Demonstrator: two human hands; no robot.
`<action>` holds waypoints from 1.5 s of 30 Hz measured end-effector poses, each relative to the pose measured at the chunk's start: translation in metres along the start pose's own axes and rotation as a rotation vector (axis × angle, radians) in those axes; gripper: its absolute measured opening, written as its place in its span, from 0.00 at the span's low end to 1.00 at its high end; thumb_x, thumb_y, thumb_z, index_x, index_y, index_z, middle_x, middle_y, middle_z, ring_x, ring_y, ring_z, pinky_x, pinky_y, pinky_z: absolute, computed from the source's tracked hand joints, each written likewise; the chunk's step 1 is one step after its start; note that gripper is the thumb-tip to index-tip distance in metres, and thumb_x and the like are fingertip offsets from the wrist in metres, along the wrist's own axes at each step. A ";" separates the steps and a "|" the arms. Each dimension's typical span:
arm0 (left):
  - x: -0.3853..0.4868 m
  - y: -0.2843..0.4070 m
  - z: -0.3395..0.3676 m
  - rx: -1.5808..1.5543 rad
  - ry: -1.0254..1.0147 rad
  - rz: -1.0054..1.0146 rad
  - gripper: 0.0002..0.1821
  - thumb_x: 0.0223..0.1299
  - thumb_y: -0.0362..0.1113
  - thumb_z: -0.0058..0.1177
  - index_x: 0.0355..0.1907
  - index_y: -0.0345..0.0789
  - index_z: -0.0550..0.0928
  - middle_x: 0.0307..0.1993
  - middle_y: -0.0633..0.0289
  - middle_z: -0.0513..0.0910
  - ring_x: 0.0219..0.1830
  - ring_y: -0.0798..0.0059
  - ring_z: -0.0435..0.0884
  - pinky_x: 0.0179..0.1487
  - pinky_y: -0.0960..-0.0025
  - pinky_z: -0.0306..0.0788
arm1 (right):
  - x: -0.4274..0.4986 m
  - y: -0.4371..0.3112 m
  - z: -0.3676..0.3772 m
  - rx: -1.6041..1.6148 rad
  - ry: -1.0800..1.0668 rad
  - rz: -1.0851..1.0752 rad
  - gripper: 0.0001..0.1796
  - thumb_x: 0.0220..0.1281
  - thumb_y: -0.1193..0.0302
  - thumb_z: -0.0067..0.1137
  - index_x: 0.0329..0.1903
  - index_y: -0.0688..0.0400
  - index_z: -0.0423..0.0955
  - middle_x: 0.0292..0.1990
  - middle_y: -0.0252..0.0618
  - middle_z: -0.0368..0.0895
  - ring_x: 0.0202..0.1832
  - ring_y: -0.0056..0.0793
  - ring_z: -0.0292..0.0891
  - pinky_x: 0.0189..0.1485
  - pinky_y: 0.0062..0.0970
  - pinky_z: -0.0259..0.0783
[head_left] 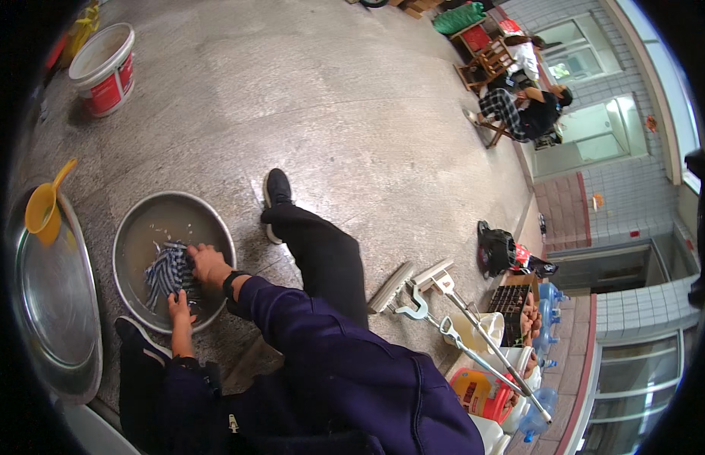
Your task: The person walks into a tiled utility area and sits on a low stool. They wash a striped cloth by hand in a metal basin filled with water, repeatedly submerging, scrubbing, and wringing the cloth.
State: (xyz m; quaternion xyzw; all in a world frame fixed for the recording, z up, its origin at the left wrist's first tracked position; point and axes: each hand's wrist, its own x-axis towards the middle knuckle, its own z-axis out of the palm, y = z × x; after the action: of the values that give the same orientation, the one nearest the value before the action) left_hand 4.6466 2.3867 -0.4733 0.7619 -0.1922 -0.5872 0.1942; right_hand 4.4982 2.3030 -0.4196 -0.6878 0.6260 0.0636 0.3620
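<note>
A round metal basin (120, 273) of cloudy water stands on the floor before me. In it lies a wet blue-and-white checked cloth (166, 273), partly under the water. My right hand (209, 265), with a dark band at the wrist, grips the cloth's right side, its fingers bent over the fabric. My left hand (181, 310) is at the lower edge of the cloth, fingertips on it; whether it grips the fabric is not clear.
Left of the basin are a large metal tub (56, 296) and a yellow dipper (42, 206). A white-and-red bucket (105, 77) stands farther off. Two sponge mops (437, 278) lean at the right near buckets and water bottles (548, 307). People sit at the far right.
</note>
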 end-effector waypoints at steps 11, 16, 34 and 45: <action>0.041 -0.024 -0.020 -0.748 -0.297 -0.274 0.44 0.45 0.74 0.37 0.57 0.43 0.65 0.58 0.56 0.64 0.58 0.62 0.63 0.53 0.52 0.63 | 0.013 -0.046 0.087 0.543 -0.161 -0.126 0.14 0.44 0.62 0.51 0.25 0.60 0.77 0.28 0.51 0.77 0.33 0.48 0.75 0.36 0.40 0.70; 0.039 -0.012 -0.016 -0.822 -0.342 -0.250 0.36 0.51 0.69 0.36 0.53 0.42 0.69 0.55 0.59 0.68 0.56 0.63 0.66 0.55 0.56 0.62 | -0.036 -0.063 0.075 0.403 0.059 -0.453 0.15 0.44 0.60 0.50 0.25 0.59 0.75 0.25 0.52 0.75 0.30 0.52 0.72 0.35 0.42 0.69; 0.053 0.013 0.005 -1.008 -1.359 0.358 0.29 0.54 0.65 0.38 0.44 0.42 0.73 0.52 0.63 0.71 0.54 0.67 0.69 0.56 0.61 0.63 | -0.050 -0.071 0.023 0.499 0.347 -0.151 0.15 0.58 0.59 0.42 0.32 0.59 0.69 0.30 0.52 0.75 0.36 0.53 0.71 0.38 0.45 0.66; 0.011 0.022 -0.008 -0.596 -0.155 -0.041 0.38 0.55 0.57 0.46 0.64 0.45 0.51 0.63 0.61 0.56 0.63 0.66 0.55 0.55 0.49 0.58 | 0.001 0.002 0.034 0.255 0.590 0.072 0.13 0.60 0.65 0.41 0.31 0.59 0.72 0.29 0.50 0.75 0.34 0.53 0.69 0.44 0.45 0.64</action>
State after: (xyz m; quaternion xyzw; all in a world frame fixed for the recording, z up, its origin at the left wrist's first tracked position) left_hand 4.6560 2.3628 -0.4691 0.6280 -0.0101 -0.6779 0.3819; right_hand 4.5094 2.3219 -0.4462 -0.6033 0.7307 -0.2048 0.2455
